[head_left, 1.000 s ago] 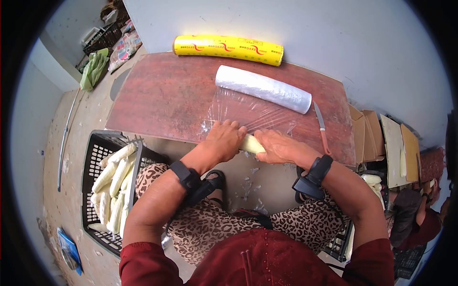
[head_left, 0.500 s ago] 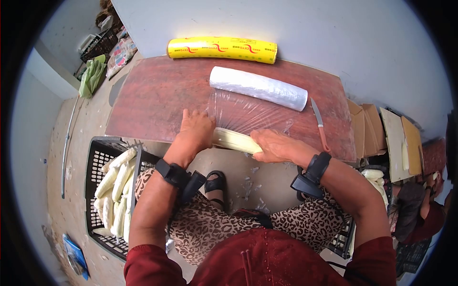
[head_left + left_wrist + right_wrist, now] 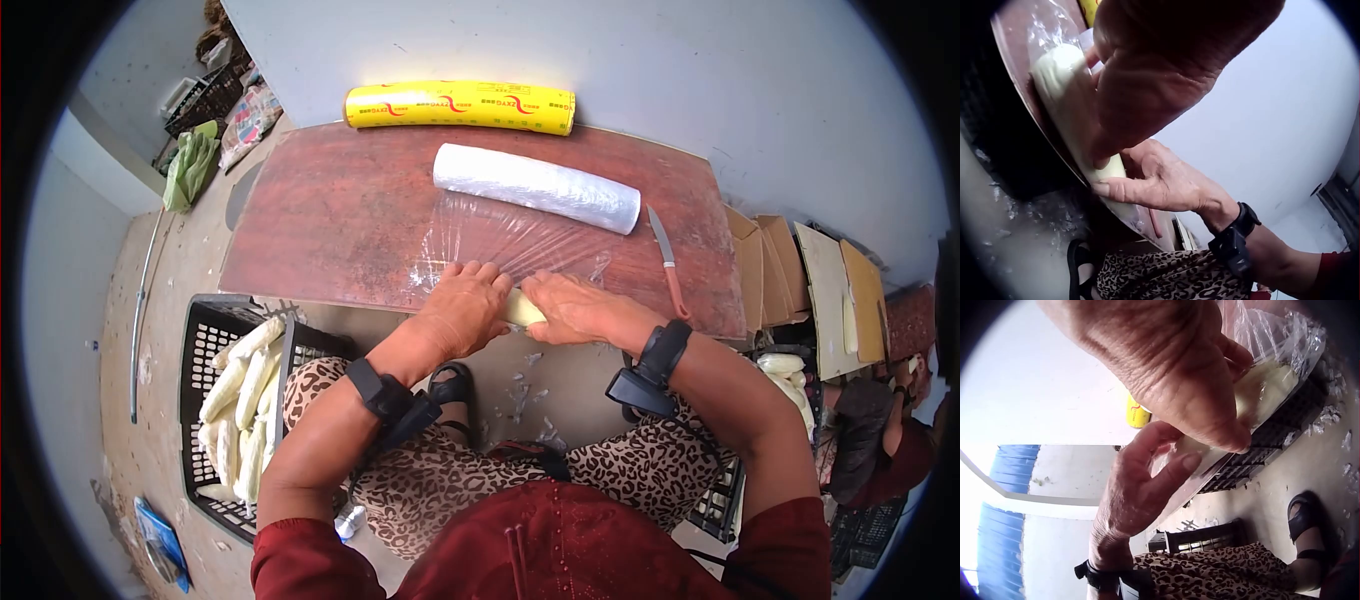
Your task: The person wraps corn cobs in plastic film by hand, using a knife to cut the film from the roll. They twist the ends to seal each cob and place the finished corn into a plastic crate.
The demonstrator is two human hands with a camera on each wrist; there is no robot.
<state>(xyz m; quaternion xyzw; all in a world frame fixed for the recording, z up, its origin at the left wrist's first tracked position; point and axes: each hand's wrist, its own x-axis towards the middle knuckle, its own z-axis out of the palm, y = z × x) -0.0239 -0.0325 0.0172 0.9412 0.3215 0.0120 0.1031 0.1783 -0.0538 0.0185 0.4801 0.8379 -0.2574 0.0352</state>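
Observation:
At the table's front edge, a long pale-yellow vegetable (image 3: 522,309) lies across both hands, smooth with a rounded end in the left wrist view. My left hand (image 3: 465,308) grips it from above, fingers over the far side and thumb on the near side. Close beside it, my right hand (image 3: 575,307) holds the other end, its thumb along the near side in the left wrist view. Clear plastic film (image 3: 500,232) stretches in creases from the white film roll (image 3: 535,190) to the hands. Most of the vegetable is hidden under the hands in the head view.
A yellow printed roll (image 3: 460,107) lies at the table's back, by the wall. The knife (image 3: 662,245) rests on the right of the red-brown table (image 3: 320,210). A black crate (image 3: 192,370) at left holds several pale vegetables. Cardboard (image 3: 775,265) stands at right, with another person behind it.
My left hand slid out to the vegetable's left end, baring its middle, then came back beside the right hand. The right hand kept its place. The head view shifted slightly.

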